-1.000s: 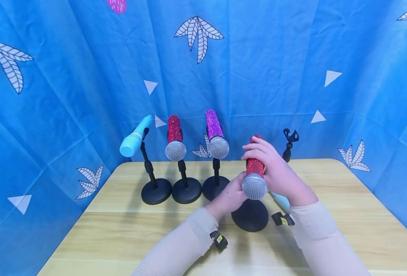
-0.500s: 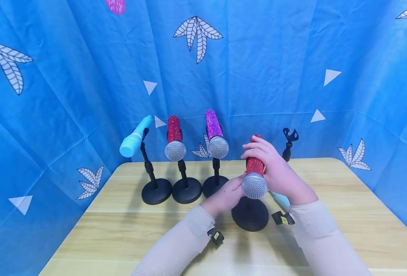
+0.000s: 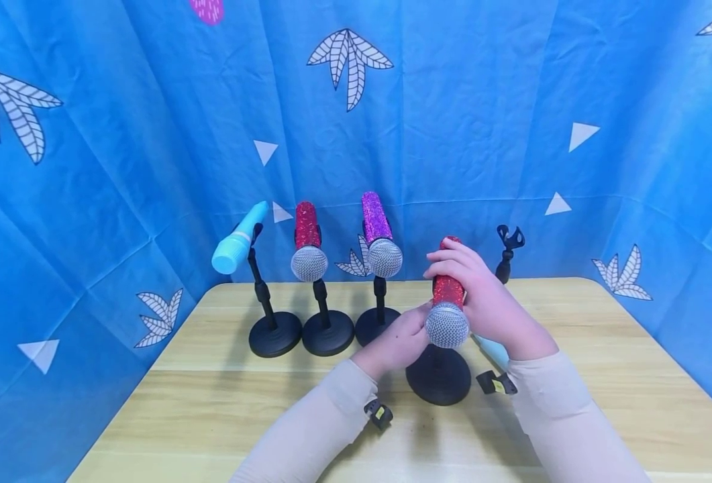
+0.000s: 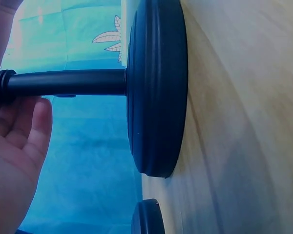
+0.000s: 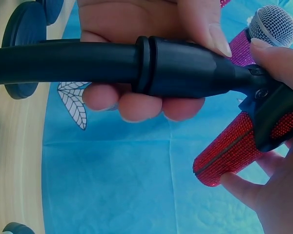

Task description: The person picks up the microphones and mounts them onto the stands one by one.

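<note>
A glittery red microphone [image 3: 448, 291] with a silver mesh head sits tilted in the clip of a black desk stand [image 3: 438, 376]. My right hand [image 3: 490, 295] holds the microphone's body from the right, fingers over its top. Below, my left hand [image 3: 399, 339] grips the stand's post near its collar. In the right wrist view, the left fingers curl behind the black collar [image 5: 190, 68], and the clip [image 5: 273, 117] bears the red body. The left wrist view shows the stand's round base [image 4: 158, 92] on the table, its post in my left hand [image 4: 19, 151].
To the left stand a light-blue microphone [image 3: 237, 241], another red one [image 3: 307, 235] and a purple one [image 3: 375, 221], each on its own stand. An unfilled stand clip [image 3: 509, 238] rises behind my right hand. Something light blue [image 3: 493, 352] lies under the right wrist on the wooden table [image 3: 211, 416].
My left forearm has shifted slightly left since a second ago. Both hands keep their hold on the microphone and stand, and the other things stay in place.
</note>
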Action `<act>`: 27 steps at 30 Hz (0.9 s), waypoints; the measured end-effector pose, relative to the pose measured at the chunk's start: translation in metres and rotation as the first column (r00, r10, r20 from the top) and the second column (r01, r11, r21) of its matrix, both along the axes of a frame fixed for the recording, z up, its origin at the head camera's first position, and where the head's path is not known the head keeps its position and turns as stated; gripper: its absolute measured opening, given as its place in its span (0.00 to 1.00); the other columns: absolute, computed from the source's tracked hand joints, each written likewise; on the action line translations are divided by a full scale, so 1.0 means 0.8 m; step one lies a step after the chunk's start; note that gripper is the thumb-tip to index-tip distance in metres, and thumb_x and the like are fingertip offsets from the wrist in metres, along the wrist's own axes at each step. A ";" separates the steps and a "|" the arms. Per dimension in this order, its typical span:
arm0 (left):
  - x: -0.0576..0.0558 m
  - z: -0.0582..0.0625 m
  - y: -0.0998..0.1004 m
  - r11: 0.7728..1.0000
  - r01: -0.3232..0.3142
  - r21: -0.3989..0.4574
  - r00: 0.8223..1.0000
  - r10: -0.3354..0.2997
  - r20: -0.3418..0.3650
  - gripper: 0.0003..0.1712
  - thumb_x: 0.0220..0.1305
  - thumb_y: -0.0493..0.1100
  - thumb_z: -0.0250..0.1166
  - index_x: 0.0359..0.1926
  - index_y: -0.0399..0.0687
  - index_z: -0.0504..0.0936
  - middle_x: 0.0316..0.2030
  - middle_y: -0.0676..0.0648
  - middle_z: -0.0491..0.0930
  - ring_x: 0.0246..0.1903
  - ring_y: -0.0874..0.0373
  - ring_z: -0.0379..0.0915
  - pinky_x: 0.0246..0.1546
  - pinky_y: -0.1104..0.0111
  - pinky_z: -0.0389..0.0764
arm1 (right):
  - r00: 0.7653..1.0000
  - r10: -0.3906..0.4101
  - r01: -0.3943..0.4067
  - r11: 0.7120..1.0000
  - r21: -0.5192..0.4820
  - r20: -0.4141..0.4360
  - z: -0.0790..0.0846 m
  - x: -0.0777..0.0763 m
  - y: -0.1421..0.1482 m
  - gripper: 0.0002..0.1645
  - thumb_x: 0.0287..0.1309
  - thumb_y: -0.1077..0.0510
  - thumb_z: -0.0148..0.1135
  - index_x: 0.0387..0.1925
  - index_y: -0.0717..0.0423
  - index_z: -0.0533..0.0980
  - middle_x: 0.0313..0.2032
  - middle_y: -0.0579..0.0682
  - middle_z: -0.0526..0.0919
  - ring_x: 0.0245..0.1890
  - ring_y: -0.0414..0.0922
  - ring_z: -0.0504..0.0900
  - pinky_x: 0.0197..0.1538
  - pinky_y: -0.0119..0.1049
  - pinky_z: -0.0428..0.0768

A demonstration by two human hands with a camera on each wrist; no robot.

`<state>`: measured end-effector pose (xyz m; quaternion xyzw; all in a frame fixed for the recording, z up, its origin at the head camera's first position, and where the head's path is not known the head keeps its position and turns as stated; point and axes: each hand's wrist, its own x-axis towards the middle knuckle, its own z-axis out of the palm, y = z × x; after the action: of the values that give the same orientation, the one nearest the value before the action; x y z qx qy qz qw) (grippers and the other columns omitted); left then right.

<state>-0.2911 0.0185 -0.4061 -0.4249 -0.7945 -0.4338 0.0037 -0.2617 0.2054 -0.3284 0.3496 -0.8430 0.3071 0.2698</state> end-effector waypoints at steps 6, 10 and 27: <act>0.003 0.000 0.003 0.996 -0.090 0.021 0.996 0.090 -0.022 0.16 0.71 0.42 0.61 0.57 0.45 0.74 0.50 0.48 0.81 0.49 0.61 0.77 0.54 0.69 0.77 | 1.000 -0.001 0.001 1.000 -0.001 0.012 0.001 0.001 0.000 0.37 0.35 0.67 0.85 0.52 0.48 0.80 0.63 0.52 0.75 0.74 0.58 0.57 0.60 0.70 0.68; 0.002 0.000 0.004 0.995 -0.090 0.034 0.996 0.090 0.014 0.17 0.69 0.42 0.63 0.57 0.46 0.76 0.50 0.50 0.82 0.50 0.62 0.77 0.53 0.69 0.78 | 1.000 -0.005 0.005 1.000 0.000 0.014 0.000 0.001 0.000 0.38 0.35 0.68 0.84 0.52 0.48 0.79 0.64 0.52 0.75 0.74 0.58 0.57 0.60 0.69 0.70; 0.008 0.003 0.010 0.988 -0.141 0.059 0.987 0.135 0.086 0.15 0.65 0.39 0.68 0.52 0.48 0.77 0.45 0.53 0.82 0.46 0.64 0.78 0.47 0.70 0.80 | 0.999 -0.018 0.018 1.000 0.007 0.037 0.002 0.004 0.002 0.41 0.34 0.66 0.85 0.54 0.47 0.78 0.65 0.50 0.73 0.75 0.55 0.55 0.59 0.66 0.73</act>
<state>-0.2848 0.0263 -0.4037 -0.3505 -0.8071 -0.4749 0.0152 -0.2581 0.2070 -0.3267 0.3370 -0.8519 0.3083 0.2561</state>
